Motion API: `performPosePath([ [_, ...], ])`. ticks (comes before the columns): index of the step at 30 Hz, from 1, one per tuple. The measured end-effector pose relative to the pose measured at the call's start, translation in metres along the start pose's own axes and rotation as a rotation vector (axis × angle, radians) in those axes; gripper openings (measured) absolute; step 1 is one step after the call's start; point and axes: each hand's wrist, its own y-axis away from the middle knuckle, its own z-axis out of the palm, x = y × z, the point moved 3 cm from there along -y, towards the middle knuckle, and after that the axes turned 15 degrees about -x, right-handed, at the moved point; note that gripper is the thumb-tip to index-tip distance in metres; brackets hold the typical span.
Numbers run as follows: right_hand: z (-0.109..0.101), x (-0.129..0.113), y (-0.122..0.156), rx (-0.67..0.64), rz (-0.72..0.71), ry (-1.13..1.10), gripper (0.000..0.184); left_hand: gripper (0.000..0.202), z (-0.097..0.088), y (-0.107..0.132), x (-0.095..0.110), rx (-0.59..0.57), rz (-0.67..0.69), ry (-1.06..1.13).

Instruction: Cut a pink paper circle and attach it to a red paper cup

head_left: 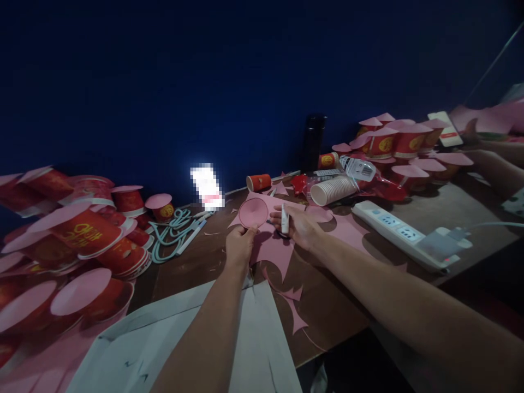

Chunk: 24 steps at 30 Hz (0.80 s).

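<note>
My left hand (pixel 240 245) is closed, thumb and fingers pinching the lower edge of a round pink paper disc (pixel 252 212). The disc is tilted toward me and has a darker rim. To the right of it, my right hand (pixel 301 225) curls round a small white tube (pixel 284 218) with faint print, held nearly upright. Whether the tube is capped I cannot make out. Beneath both hands lies cut pink paper (pixel 272 254) with curved, pointed edges. A pink disc (pixel 319 214) lies just past my right hand.
Red paper cups topped with pink discs crowd the left (pixel 98 229) and the back right (pixel 395 139). A power strip (pixel 403 234), stacked white cups (pixel 333 190), a black flask (pixel 314 142), a coiled cable (pixel 170 240) and a lit phone (pixel 207 186) stand around. Another person's arm (pixel 497 169) reaches in at right.
</note>
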Motion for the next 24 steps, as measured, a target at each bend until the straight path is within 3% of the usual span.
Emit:
performPosePath([
  [7,0.001,-0.002,0.003,-0.011,0.007,0.023,0.017,0.033,0.001,-0.001,0.003,-0.034,0.014,0.409],
  [11,-0.001,-0.001,0.002,-0.024,0.008,0.018,0.017,0.032,-0.001,-0.004,0.000,-0.029,0.033,0.509],
  [16,-0.001,-0.001,0.001,-0.020,0.012,0.018,0.015,0.032,-0.002,-0.002,0.001,-0.003,0.019,0.462],
  [24,-0.003,-0.001,0.001,-0.026,0.007,0.035,0.011,0.031,-0.013,-0.003,0.000,0.082,0.065,0.112],
])
